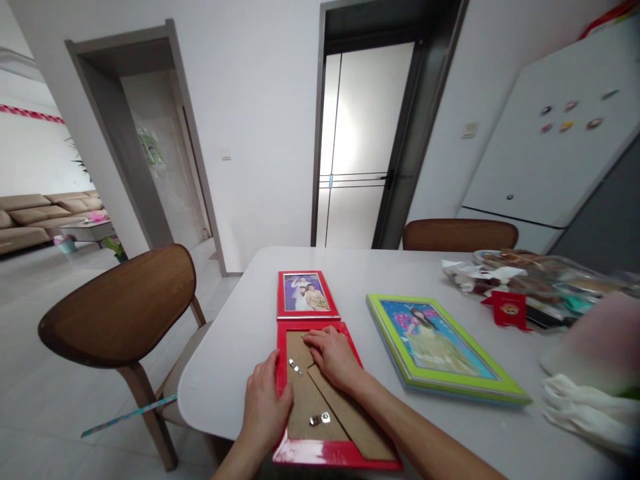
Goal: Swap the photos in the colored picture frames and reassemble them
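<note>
1 red pic frame [315, 400], facedown nr table [225, 373] corner, near-left; L hand [265, 401] grips its left rim, R hand [334, 357] bent over far end, can't tell if gripping.

The light is bright, cool and even, strongest at the glowing door panel [357, 120]. Glare whitens the closer red frame's lower rim [310, 451]. Wide-angle stretching slants the refrigerator [543, 157]; a pink shape [597, 340] at right is blurred.

Overturned frame [311, 395] on table [350, 277], second frame [307, 295] behind, third frame [443, 348] right
</note>
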Motion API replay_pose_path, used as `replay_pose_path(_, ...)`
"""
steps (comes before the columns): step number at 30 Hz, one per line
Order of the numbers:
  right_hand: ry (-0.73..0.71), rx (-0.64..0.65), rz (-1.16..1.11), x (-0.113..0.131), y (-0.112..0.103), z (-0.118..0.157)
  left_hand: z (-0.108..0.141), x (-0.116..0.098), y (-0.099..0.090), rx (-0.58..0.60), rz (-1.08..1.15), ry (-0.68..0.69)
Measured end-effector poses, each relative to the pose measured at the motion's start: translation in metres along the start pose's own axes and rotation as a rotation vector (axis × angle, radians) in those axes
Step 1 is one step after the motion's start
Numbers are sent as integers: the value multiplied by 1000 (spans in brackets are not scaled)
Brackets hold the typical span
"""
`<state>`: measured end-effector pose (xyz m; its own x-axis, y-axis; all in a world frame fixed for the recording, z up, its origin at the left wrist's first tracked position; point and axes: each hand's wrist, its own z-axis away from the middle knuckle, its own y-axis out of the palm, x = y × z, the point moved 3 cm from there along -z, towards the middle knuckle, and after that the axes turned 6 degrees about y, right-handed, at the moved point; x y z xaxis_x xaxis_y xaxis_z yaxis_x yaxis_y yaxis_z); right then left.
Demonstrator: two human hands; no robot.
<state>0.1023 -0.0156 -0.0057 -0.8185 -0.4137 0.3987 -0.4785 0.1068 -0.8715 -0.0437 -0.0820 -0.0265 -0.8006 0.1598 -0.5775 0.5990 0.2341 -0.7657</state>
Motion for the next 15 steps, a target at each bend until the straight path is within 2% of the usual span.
replay_pose_path(4,1,-5,-20,5,-4,2,1,0,-1,-1,2,-1)
replay_pose_path(8,22,-8,-33,5,-18,21,1,1,0,-2,21,-11)
replay_pose_path(13,89,129,-4,2,-25,55,1,3,2,-9,73,-25)
replay_pose_path(15,100,137,-50,1,-24,60,1,4,1,-21,112,-28)
